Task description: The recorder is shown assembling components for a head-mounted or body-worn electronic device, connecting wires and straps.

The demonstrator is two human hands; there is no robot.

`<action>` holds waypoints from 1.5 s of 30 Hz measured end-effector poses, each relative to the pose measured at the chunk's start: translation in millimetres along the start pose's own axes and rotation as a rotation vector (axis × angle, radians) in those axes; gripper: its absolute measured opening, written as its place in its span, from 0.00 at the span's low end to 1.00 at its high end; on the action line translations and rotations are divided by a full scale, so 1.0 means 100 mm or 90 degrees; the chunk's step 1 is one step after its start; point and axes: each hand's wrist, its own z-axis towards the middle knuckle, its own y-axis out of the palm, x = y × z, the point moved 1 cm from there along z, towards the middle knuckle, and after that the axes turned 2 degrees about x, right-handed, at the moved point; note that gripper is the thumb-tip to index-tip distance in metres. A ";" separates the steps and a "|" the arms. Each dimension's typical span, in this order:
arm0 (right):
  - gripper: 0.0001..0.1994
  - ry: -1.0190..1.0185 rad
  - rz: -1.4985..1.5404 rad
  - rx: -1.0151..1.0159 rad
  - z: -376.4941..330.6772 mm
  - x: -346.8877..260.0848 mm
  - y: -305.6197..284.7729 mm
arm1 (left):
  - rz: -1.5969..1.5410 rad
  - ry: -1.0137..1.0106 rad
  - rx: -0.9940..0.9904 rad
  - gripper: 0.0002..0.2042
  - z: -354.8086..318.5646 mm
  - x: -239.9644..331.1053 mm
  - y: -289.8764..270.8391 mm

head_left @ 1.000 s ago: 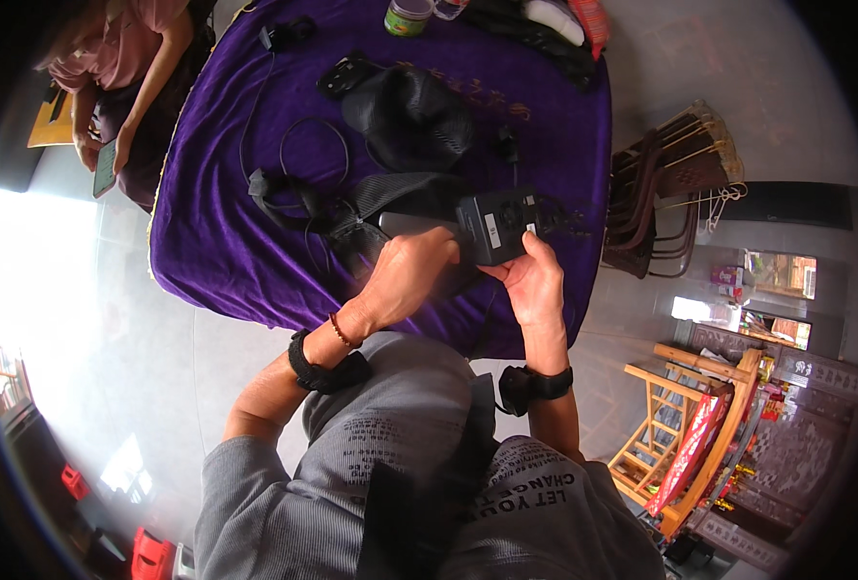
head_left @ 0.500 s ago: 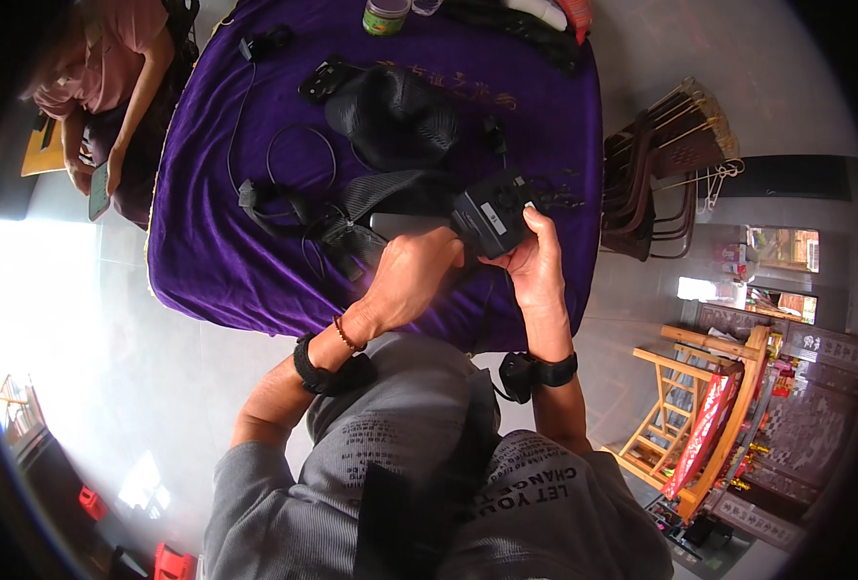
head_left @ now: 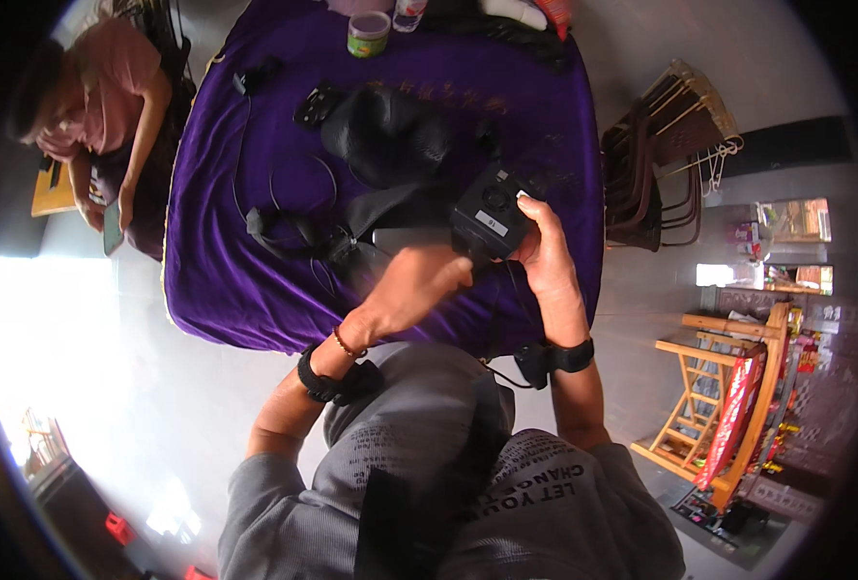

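Observation:
My right hand (head_left: 547, 253) grips a black box-shaped device (head_left: 477, 232) with a white label, its thumb lying along the near right edge. Close to the device's lower left corner is my left hand (head_left: 414, 290), curled and partly blurred; its thumb and fingers are pressed together, and whatever is between them is hidden. Just beyond the left hand lies a flat grey object (head_left: 409, 238). Black straps (head_left: 385, 208) are bunched beside it. Farther back on the purple cloth rests a black mesh-covered item (head_left: 385, 135).
The purple cloth (head_left: 226, 213) covers the table and carries a black cable (head_left: 245, 145) and a green-labelled jar (head_left: 368, 35). A seated person (head_left: 110, 97) holds a phone at the left. Stacked chairs (head_left: 656, 155) stand at the right, with a wooden frame (head_left: 709, 387) nearer.
My left hand has shifted slightly away from the device's lower edge. The right hand has tilted the device, turning its label and round part more into view. The whole view has shifted a little.

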 end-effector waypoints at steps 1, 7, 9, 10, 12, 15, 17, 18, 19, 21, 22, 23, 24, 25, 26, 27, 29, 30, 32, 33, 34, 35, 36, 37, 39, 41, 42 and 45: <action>0.19 0.019 -0.031 -0.005 0.00 -0.06 -0.01 | -0.102 -0.060 -0.023 0.17 0.02 -0.03 -0.05; 0.22 0.039 -0.102 -0.040 0.11 -0.20 -0.03 | -0.228 -0.159 0.058 0.30 0.26 0.07 -0.22; 0.25 0.058 -0.178 -0.060 0.10 -0.17 0.06 | -0.588 -0.323 -0.144 0.25 0.41 -0.24 -0.13; 0.28 0.087 -0.240 -0.081 0.14 -0.14 0.04 | -0.135 0.049 -0.081 0.20 0.45 -0.23 -0.03; 0.31 0.060 -0.324 0.008 0.14 -0.09 0.01 | -0.441 -0.143 -0.095 0.19 0.55 -0.27 -0.04; 0.28 -0.092 -0.415 0.253 0.05 -0.09 -0.03 | -0.795 -0.350 -0.093 0.15 0.58 -0.30 0.05; 0.25 -0.087 -0.387 0.237 -0.07 0.00 -0.06 | -0.846 -0.337 0.004 0.15 0.61 -0.33 0.13; 0.23 -0.085 -0.364 0.213 -0.15 0.06 -0.06 | -0.865 -0.306 -0.005 0.15 0.63 -0.37 0.16; 0.21 -0.085 -0.341 0.190 -0.23 0.10 -0.05 | -0.863 -0.310 -0.010 0.15 0.66 -0.44 0.17; 0.21 -0.071 -0.304 0.160 -0.31 0.24 0.13 | -0.920 -0.209 -0.206 0.15 0.74 -0.53 0.19; 0.20 -0.090 -0.355 0.167 -0.29 0.29 0.14 | -0.879 -0.280 -0.049 0.15 0.74 -0.37 0.32; 0.20 -0.109 -0.405 0.175 -0.26 0.36 0.12 | -0.861 -0.285 -0.076 0.16 0.75 -0.36 0.39; 0.20 -0.139 -0.437 0.185 -0.23 0.40 0.10 | -0.869 -0.278 -0.144 0.17 0.76 -0.35 0.40; 0.20 -0.140 -0.435 0.193 -0.21 0.45 0.08 | -0.875 -0.271 -0.211 0.17 0.76 -0.35 0.40; 0.20 -0.162 -0.397 0.221 -0.19 0.49 0.08 | -0.873 -0.273 -0.218 0.17 0.79 -0.39 0.39; 0.20 -0.182 -0.361 0.246 -0.20 0.50 0.08 | -0.876 -0.290 -0.245 0.18 0.80 -0.41 0.38; 0.19 -0.182 -0.381 0.267 -0.23 0.48 0.08 | -0.879 -0.307 -0.273 0.18 0.80 -0.46 0.43; 0.18 -0.182 -0.403 0.288 -0.25 0.46 0.08 | -0.816 -0.303 -0.143 0.17 0.80 -0.43 0.50; 0.17 -0.220 -0.432 0.322 -0.23 0.54 0.03 | -0.750 -0.297 -0.018 0.17 0.80 -0.36 0.60; 0.16 -0.258 -0.459 0.353 -0.23 0.56 0.03 | -0.763 -0.301 0.020 0.16 0.81 -0.33 0.64; 0.15 -0.278 -0.464 0.360 -0.26 0.58 0.06 | -0.775 -0.305 0.059 0.15 0.82 -0.32 0.66; 0.13 -0.297 -0.469 0.366 -0.30 0.60 0.08 | -0.764 -0.305 0.029 0.16 0.88 -0.39 0.63; 0.14 -0.250 -0.455 0.323 -0.32 0.60 0.10 | -0.761 -0.295 0.093 0.16 0.91 -0.38 0.59; 0.14 -0.251 -0.458 0.318 -0.35 0.59 0.10 | -0.757 -0.284 0.158 0.16 0.93 -0.36 0.56; 0.15 -0.237 -0.184 0.182 -0.40 0.58 0.08 | -0.775 -0.303 0.166 0.18 0.94 -0.39 0.49; 0.14 -0.143 0.041 0.087 -0.46 0.51 0.04 | -0.838 -0.296 0.076 0.21 0.92 -0.38 0.45; 0.14 -0.137 0.058 0.039 -0.48 0.47 -0.01 | -0.937 -0.347 0.049 0.24 0.90 -0.32 0.45; 0.14 -0.139 0.084 -0.025 -0.48 0.44 -0.03 | -0.972 -0.355 0.067 0.24 0.88 -0.35 0.45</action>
